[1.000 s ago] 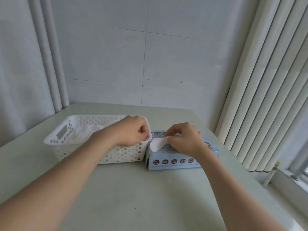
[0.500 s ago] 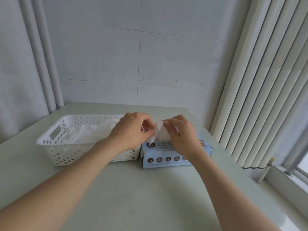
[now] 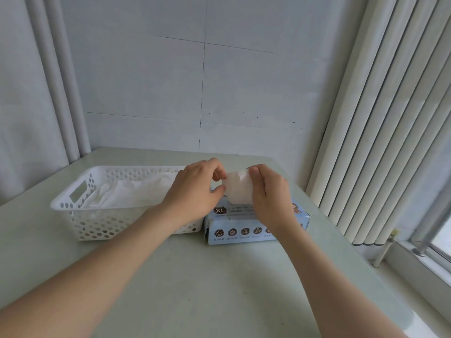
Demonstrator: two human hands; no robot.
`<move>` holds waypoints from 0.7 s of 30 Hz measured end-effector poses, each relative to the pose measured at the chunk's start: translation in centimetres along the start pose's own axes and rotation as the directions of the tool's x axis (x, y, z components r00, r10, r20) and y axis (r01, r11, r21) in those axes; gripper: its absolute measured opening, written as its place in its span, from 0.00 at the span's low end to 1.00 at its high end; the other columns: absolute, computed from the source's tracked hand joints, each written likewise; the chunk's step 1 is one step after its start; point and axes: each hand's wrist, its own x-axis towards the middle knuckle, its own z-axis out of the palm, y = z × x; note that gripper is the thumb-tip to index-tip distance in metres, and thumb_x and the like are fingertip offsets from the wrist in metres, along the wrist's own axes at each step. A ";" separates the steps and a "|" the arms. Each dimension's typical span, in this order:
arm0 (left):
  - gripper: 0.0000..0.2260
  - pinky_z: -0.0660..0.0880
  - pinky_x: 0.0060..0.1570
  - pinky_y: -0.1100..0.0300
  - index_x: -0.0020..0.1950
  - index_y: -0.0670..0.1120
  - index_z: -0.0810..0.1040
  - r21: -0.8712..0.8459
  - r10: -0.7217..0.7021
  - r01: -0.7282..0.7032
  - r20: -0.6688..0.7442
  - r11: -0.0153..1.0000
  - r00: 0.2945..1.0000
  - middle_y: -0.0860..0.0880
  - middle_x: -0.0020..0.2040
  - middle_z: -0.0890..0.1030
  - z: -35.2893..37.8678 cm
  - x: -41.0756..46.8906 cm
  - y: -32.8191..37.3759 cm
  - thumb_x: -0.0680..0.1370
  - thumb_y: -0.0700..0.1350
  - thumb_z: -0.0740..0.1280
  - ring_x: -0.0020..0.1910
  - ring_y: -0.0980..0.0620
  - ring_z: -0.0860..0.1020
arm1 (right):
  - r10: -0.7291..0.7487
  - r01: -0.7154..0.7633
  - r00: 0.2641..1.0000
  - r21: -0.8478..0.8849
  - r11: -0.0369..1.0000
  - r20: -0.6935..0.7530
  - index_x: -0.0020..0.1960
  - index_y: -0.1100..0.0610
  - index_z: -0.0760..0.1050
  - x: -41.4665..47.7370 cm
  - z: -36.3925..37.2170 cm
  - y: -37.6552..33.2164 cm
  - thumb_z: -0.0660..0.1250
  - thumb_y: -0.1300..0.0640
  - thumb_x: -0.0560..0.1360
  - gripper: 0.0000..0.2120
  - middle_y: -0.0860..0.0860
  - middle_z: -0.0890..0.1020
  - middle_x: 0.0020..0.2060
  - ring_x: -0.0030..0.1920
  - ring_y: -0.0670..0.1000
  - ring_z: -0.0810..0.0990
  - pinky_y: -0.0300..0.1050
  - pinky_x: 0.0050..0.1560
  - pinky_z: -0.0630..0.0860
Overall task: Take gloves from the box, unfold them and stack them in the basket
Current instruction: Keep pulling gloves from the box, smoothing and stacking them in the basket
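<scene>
On the smooth pale tabletop, the perforated white plastic basket, already holding flattened gloves, and the blue cardboard box beside it sit as before. The left hand has left the basket rim and now, with the right hand, pinches a thin, translucent folded glove lifted clear of the box, so unfolding probably comes next.

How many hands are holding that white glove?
2. The left hand pinches the left edge of the glove; the right hand grips its right side, both above the box.
</scene>
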 end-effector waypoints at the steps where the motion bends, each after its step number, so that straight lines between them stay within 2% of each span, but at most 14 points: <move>1: 0.11 0.78 0.58 0.47 0.60 0.51 0.77 -0.004 -0.011 0.011 -0.002 1.000 1.000 0.56 0.53 0.81 0.0 0.0 0.0 0.79 0.49 0.73 0.53 0.52 0.79 | 0.003 -0.003 1.000 0.031 1.000 -0.010 0.51 0.56 0.79 0.0 0.0 0.0 0.57 0.57 0.88 0.13 0.43 0.79 0.36 0.37 0.45 0.76 0.36 0.35 0.68; 4: 0.17 0.76 0.62 0.46 0.64 0.51 0.78 -0.006 -0.043 0.044 0.017 0.999 0.999 0.58 0.55 0.82 0.0 0.2 -0.1 0.79 0.56 0.72 0.57 0.51 0.80 | 0.027 -0.022 0.999 0.182 0.983 -0.021 0.55 0.56 0.77 0.0 -0.2 -0.4 0.56 0.61 0.88 0.11 0.43 0.77 0.36 0.34 0.43 0.74 0.34 0.33 0.67; 6: 0.17 0.76 0.63 0.46 0.63 0.51 0.80 -0.010 -0.054 0.054 0.048 0.998 0.997 0.60 0.53 0.83 0.0 0.3 0.1 0.79 0.59 0.71 0.59 0.52 0.81 | 0.089 -0.077 0.996 0.287 0.955 -0.031 0.55 0.56 0.75 -0.1 -0.3 -0.8 0.54 0.61 0.88 0.11 0.42 0.74 0.32 0.29 0.42 0.71 0.35 0.31 0.67; 8: 0.15 0.75 0.64 0.45 0.62 0.53 0.82 -0.032 -0.033 0.035 0.085 0.999 0.996 0.61 0.53 0.84 0.0 0.3 0.3 0.80 0.59 0.70 0.60 0.53 0.81 | 0.157 -0.130 0.987 0.384 0.914 -0.039 0.55 0.57 0.73 -0.1 -0.5 -1.2 0.52 0.61 0.89 0.11 0.44 0.73 0.32 0.29 0.42 0.70 0.36 0.30 0.68; 11: 0.11 0.74 0.66 0.46 0.62 0.55 0.82 -0.070 -0.009 0.018 0.120 0.997 0.993 0.60 0.56 0.84 -0.2 0.2 0.9 0.81 0.56 0.70 0.61 0.54 0.79 | 0.233 -0.178 0.972 0.573 0.800 -0.023 0.52 0.55 0.71 0.0 -0.7 -1.3 0.52 0.61 0.88 0.12 0.49 0.73 0.36 0.35 0.47 0.70 0.40 0.34 0.68; 14: 0.08 0.75 0.63 0.47 0.59 0.56 0.83 -0.097 -0.004 0.016 0.131 0.995 0.991 0.60 0.56 0.84 -0.4 0.2 1.0 0.81 0.54 0.70 0.60 0.54 0.79 | 0.341 -0.279 0.938 0.721 0.635 0.063 0.47 0.49 0.74 0.4 -0.8 -1.3 0.54 0.59 0.88 0.15 0.51 0.74 0.38 0.39 0.53 0.71 0.47 0.38 0.69; 17: 0.05 0.76 0.57 0.56 0.53 0.52 0.82 -0.168 -0.015 0.026 0.067 0.985 0.998 0.58 0.50 0.84 -0.6 0.3 1.0 0.82 0.52 0.69 0.55 0.58 0.80 | 0.385 -0.349 0.913 0.753 0.558 0.138 0.48 0.49 0.76 0.4 -1.1 -1.6 0.55 0.64 0.86 0.16 0.52 0.78 0.38 0.38 0.52 0.75 0.46 0.37 0.72; 19: 0.05 0.75 0.50 0.63 0.52 0.50 0.81 -0.192 -0.038 0.036 -0.008 0.981 0.999 0.57 0.47 0.84 -0.8 0.4 1.1 0.83 0.50 0.69 0.50 0.61 0.81 | 0.421 -0.388 0.896 0.709 0.589 0.140 0.50 0.50 0.77 0.4 -1.0 -1.4 0.53 0.69 0.81 0.19 0.53 0.80 0.37 0.38 0.53 0.76 0.47 0.38 0.73; 21: 0.04 0.75 0.46 0.65 0.51 0.49 0.80 -0.198 -0.066 0.054 -0.055 0.979 0.996 0.56 0.45 0.84 -0.9 0.4 1.2 0.83 0.49 0.69 0.46 0.60 0.82 | 0.473 -0.429 0.873 0.644 0.633 0.117 0.50 0.48 0.77 0.4 -0.8 -1.0 0.52 0.70 0.78 0.22 0.55 0.82 0.39 0.40 0.55 0.77 0.48 0.38 0.74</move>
